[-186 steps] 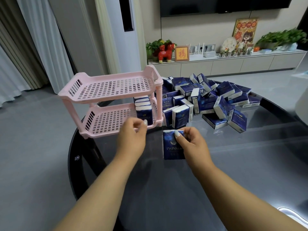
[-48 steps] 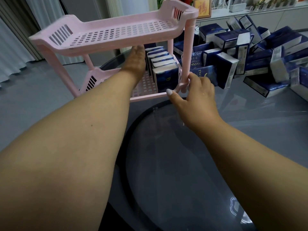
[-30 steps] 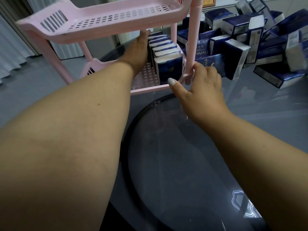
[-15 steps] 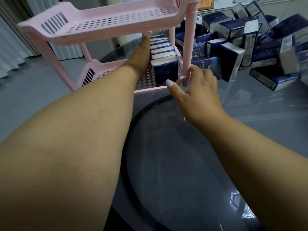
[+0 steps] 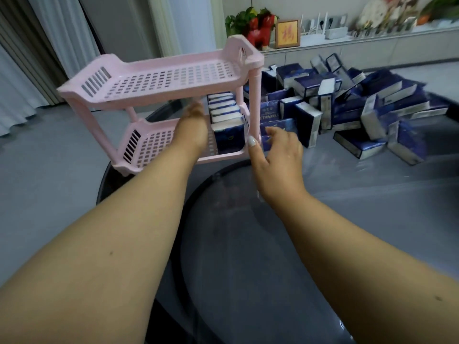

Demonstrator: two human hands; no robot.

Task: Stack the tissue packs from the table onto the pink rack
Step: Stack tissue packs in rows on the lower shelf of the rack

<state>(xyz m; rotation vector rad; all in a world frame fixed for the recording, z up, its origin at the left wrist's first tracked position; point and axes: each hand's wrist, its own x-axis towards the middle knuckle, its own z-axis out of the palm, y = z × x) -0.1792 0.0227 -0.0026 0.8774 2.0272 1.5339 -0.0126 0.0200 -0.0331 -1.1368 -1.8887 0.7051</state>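
A row of tissue packs [image 5: 227, 122] stands upright at the right end of the pink rack's [image 5: 159, 78] lower shelf, on the dark glass table [image 5: 248, 244]. The left hand [image 5: 192, 130] reaches in beside the row, fingers straight, grip released. The right hand [image 5: 275, 155] hovers loosely at the rack's front right post, holding nothing. Just right lies the loose heap of packs [image 5: 347, 108].

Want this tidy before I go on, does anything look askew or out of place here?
Yes. The pink rack overhangs the table edge at its left end. The loose tissue packs lie in a jumbled heap, many tilted. The row on the lower shelf stands neatly.
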